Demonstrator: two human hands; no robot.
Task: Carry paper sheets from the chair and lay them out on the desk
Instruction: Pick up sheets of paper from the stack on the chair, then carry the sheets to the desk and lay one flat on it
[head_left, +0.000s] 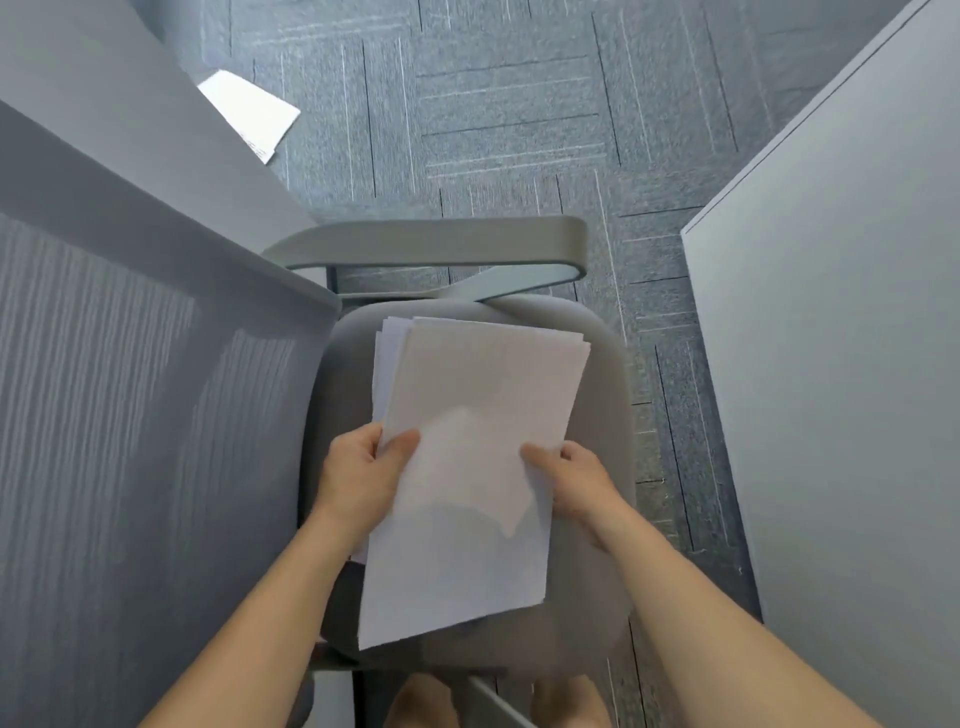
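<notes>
Grey carpet (493, 104), office aisle. Paper stack (478, 415): you pinched it at near end, left hand (358, 473) on left edge, right hand (576, 478) on right edge, thumbs on top, over chair seat (608, 374). Desk (841, 364) stood right of grip. Judged: pickup begun; carry and layout remained.

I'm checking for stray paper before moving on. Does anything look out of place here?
Yes. One loose sheet lies apart at upper left, by a grey surface against the carpet, perhaps dropped. The stack in the left hand and right hand is fanned unevenly.
</notes>
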